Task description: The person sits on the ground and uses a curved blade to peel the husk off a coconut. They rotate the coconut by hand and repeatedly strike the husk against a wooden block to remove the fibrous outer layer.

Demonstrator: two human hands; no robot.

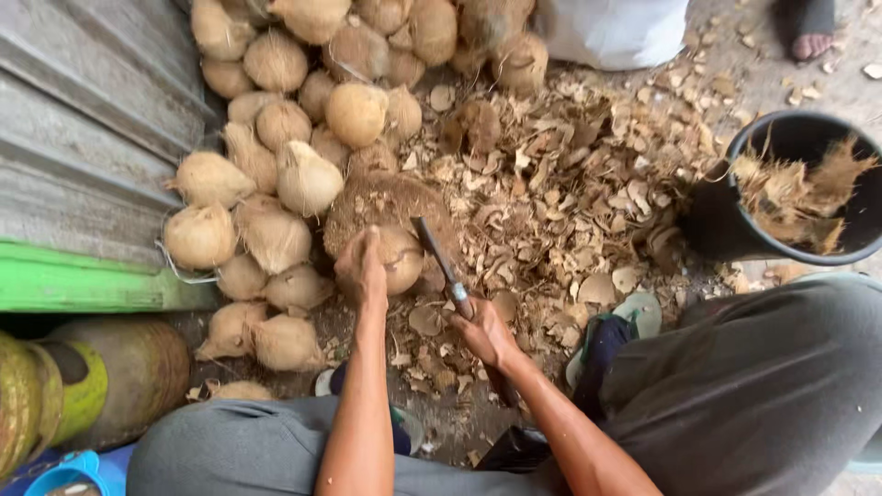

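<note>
Husk-littered ground (551,184): left hand (360,268) clasps a coconut (400,257) on the stump (367,202); right hand (484,332) grips a knife (439,257) beside it.

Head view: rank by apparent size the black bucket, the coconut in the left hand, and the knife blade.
1. black bucket, cut off by the frame edge, clearly largest.
2. coconut under the left hand.
3. knife blade, held by the right hand: about as long as the coconut is wide, far thinner.

bare forearms, grey trousers (735,386), green-strapped sandal (634,317)
</note>
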